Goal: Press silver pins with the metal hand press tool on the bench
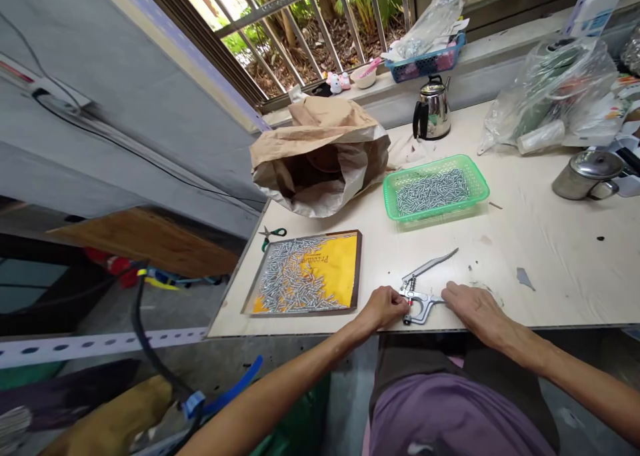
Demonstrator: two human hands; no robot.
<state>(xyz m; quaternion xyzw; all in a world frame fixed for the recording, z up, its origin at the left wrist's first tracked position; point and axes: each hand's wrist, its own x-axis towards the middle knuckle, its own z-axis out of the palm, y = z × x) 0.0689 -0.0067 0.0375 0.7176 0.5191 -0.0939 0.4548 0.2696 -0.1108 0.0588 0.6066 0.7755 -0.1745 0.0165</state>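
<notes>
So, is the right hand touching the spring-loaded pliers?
Touching: the head view shows the right hand closed over one end of the spring-loaded pliers.

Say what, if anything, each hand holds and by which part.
The right hand grips the metal pliers by the nearer handle. The left hand is at their head; whether it holds anything cannot be told.

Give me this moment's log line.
left hand: at head of silver tool | right hand: holding its other end | tray: metal pieces | green basket: similar pieces

Yellow sheet [343, 269], dark word [316, 258], not clearly readable
</notes>
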